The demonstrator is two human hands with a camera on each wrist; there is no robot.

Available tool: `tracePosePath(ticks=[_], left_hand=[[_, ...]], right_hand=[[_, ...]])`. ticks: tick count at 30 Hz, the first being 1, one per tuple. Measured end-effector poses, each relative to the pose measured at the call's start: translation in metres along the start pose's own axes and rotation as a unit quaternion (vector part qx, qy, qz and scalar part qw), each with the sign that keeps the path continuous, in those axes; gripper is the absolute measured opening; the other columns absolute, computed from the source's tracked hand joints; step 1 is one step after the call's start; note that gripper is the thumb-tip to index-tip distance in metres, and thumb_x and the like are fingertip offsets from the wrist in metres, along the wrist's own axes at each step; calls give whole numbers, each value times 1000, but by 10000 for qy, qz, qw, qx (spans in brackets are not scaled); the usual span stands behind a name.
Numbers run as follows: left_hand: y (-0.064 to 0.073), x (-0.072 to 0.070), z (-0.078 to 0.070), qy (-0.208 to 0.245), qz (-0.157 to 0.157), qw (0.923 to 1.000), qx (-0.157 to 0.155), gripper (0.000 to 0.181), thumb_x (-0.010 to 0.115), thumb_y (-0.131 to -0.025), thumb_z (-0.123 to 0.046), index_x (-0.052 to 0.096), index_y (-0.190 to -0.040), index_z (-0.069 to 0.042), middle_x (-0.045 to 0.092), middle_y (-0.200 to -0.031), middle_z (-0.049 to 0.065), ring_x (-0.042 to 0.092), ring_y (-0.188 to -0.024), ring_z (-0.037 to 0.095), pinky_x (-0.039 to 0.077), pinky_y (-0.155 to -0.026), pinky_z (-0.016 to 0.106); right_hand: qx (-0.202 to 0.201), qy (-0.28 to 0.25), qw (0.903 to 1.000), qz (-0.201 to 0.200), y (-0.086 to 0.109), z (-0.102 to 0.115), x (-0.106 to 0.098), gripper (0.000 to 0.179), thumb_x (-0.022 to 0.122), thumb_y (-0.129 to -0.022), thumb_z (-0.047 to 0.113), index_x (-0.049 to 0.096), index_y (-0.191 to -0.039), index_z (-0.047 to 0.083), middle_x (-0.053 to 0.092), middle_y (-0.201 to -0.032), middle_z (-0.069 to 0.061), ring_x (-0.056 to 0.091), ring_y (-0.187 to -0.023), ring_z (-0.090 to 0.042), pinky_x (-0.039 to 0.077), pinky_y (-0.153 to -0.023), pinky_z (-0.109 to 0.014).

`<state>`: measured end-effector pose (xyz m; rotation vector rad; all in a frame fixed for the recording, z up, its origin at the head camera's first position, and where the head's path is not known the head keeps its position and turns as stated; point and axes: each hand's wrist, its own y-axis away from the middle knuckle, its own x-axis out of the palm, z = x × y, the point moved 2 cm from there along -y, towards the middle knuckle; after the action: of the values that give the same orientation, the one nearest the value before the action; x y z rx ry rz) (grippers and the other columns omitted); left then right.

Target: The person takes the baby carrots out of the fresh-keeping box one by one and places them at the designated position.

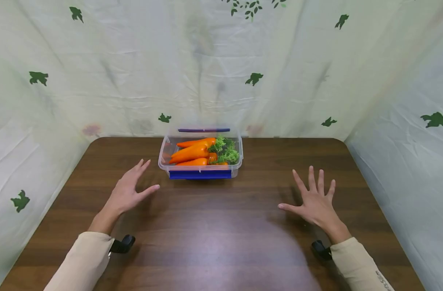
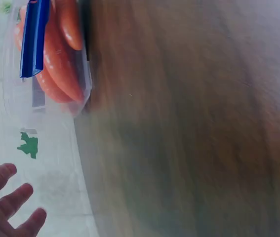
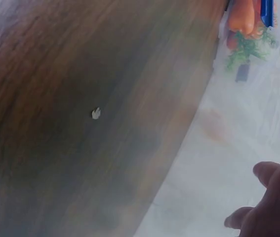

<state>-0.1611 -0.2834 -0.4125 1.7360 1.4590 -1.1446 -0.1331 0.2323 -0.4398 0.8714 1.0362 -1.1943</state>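
Observation:
A clear plastic box (image 1: 163, 159) with blue clip latches stands near the table's far edge, its top uncovered. Inside lie several orange carrots (image 1: 190, 152), with frilly green tops (image 1: 228, 152) toward the right. My left hand (image 1: 128, 190) hovers over the table, left of the box and a little nearer to me, fingers extended and thumb apart. Farther off on the right, my right hand (image 1: 314, 204) spreads its fingers above the wood. Neither hand holds anything. Fingers of the left hand (image 2: 11, 202) and right hand (image 3: 273, 202) also show at the edges of the wrist views.
The brown wooden table (image 1: 207, 226) has rounded far corners. A pale curtain (image 1: 141, 60) with green leaf shapes hangs behind it and along both sides. A tiny pale fleck (image 3: 96, 113) lies on the wood in the right wrist view. Black wrist cameras (image 1: 123, 244) sit at both cuffs.

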Motion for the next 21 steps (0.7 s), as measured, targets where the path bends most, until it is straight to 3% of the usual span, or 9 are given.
tracePosePath(ticks=[4,9,12,16,21], left_hand=[[-11,-3,2,645,104,9974,-288,79,61,-91,-45,24,-153,-14,22,-155,23,24,-137,50,19,-106,68],[-22,-4,4,1214,-5,9907,-611,73,58,-94,-45,26,-153,-16,31,-152,23,31,-134,47,25,-105,65],[-29,-1,5,1773,-71,9807,-815,72,58,-94,-43,27,-153,-16,35,-149,23,37,-131,47,30,-103,64],[-38,4,5,2567,-140,9613,-990,70,57,-96,-38,26,-152,-12,36,-148,24,39,-130,45,31,-104,62],[-51,7,5,3174,-109,9423,-1062,66,54,-99,-31,23,-152,-8,34,-148,27,36,-132,44,29,-107,59]], right_hand=[[-56,-40,10000,-52,-1,1,-3,108,59,-76,75,6,-156,26,-19,-157,-17,-26,-140,-40,-22,-101,-67],[-62,-73,9999,-54,-3,2,-7,106,60,-76,74,9,-156,26,-13,-158,-19,-19,-141,-44,-21,-101,-68],[-71,-99,9999,-78,-4,3,-11,106,60,-75,74,10,-156,27,-9,-159,-21,-16,-142,-46,-19,-101,-70],[-69,-104,9999,-98,-5,4,-16,105,62,-75,73,12,-156,27,-6,-159,-22,-13,-142,-47,-14,-103,-71],[-83,-149,9998,-103,-7,4,-20,105,64,-75,71,13,-156,26,-4,-159,-22,-9,-142,-49,-8,-104,-72]])
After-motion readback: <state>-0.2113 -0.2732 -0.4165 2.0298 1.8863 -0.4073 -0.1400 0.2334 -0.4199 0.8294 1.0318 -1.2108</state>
